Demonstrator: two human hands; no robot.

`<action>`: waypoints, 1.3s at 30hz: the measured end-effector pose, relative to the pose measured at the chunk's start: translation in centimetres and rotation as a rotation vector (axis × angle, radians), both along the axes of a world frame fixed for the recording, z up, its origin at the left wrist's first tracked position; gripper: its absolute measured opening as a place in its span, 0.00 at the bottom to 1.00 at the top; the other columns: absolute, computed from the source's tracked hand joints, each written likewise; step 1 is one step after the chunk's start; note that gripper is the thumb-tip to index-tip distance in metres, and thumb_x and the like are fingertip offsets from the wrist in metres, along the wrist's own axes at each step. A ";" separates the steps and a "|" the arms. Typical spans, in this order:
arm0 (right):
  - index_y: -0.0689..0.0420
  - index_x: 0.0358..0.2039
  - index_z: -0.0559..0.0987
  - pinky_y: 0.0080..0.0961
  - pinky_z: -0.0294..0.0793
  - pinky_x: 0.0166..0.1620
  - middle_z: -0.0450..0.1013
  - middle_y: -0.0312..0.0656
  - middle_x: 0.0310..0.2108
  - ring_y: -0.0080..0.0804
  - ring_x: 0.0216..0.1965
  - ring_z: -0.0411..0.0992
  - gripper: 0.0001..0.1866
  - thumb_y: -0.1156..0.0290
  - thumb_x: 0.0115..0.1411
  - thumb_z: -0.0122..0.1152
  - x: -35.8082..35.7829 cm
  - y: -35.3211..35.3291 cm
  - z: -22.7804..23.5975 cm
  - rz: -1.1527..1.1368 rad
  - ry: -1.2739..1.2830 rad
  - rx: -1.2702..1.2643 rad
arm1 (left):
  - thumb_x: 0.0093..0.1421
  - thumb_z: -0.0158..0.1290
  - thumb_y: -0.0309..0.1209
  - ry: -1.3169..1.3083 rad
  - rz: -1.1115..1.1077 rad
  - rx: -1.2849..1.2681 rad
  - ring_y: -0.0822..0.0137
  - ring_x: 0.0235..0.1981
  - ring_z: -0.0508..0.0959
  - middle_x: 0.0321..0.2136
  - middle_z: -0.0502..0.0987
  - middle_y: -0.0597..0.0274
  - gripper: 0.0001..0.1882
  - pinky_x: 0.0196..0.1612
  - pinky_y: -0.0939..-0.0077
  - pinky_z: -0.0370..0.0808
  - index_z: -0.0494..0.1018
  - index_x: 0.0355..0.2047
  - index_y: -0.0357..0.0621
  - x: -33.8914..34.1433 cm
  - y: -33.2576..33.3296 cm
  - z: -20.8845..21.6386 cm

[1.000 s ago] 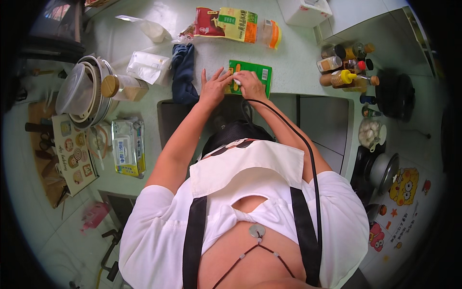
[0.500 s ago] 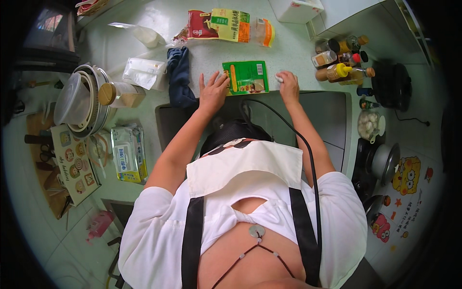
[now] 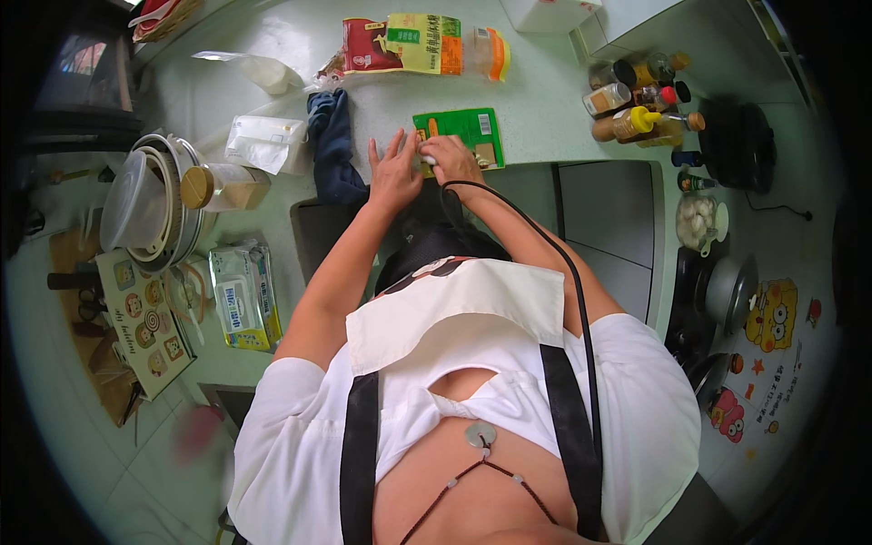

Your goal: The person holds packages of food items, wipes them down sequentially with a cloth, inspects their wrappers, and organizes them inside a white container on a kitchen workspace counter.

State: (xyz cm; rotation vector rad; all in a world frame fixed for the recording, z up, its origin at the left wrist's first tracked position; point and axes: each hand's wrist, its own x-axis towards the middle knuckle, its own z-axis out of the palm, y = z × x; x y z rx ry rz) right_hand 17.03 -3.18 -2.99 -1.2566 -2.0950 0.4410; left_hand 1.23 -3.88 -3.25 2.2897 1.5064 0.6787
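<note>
A flat green packet (image 3: 463,122) lies on the counter in front of me, near its front edge. My left hand (image 3: 395,173) rests at the packet's left side with fingers stretched out and slightly apart. Close against it, my right hand (image 3: 457,162) reaches across the packet's lower part. Its fingers are closed on a small white object (image 3: 428,160), mostly hidden, whose kind I cannot make out. A dark blue cloth (image 3: 334,150) lies bunched just left of my left hand.
A red and yellow food bag (image 3: 404,45) lies farther back. On the left are a white packet (image 3: 265,143), a lidded jar (image 3: 227,185), stacked bowls (image 3: 150,204) and a wipes pack (image 3: 243,295). Seasoning bottles (image 3: 640,123) stand at the right. A black cord (image 3: 563,259) hangs before me.
My right hand has moved left from beyond the packet's right side to its left part, carrying the small white object. My left hand stays beside the packet.
</note>
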 end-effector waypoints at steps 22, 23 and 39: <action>0.54 0.27 0.79 0.32 0.70 0.41 0.72 0.40 0.34 0.41 0.37 0.70 0.13 0.82 0.44 0.49 16.8 -7.4 -0.6 -0.642 -0.018 -0.160 | 0.44 0.61 0.39 0.237 -0.177 0.040 0.58 0.63 0.53 0.56 0.63 0.60 0.34 0.61 0.42 0.42 0.64 0.54 0.53 -0.2 -0.8 0.5; 0.54 0.27 0.79 0.33 0.70 0.41 0.72 0.41 0.35 0.41 0.37 0.70 0.13 0.81 0.44 0.48 16.5 -7.3 0.1 -0.665 0.046 -0.202 | 0.43 0.61 0.37 0.217 -0.158 0.059 0.58 0.62 0.55 0.55 0.64 0.60 0.33 0.61 0.43 0.43 0.66 0.52 0.53 0.1 -0.7 0.2; 0.53 0.33 0.78 0.33 0.68 0.46 0.72 0.44 0.38 0.42 0.43 0.68 0.13 0.62 0.48 0.64 17.8 4.0 2.5 -0.410 0.086 -0.256 | 0.55 0.53 0.31 -0.293 0.004 -0.033 0.54 0.33 0.76 0.36 0.76 0.59 0.07 0.34 0.67 0.74 0.74 0.33 0.43 4.3 4.5 7.2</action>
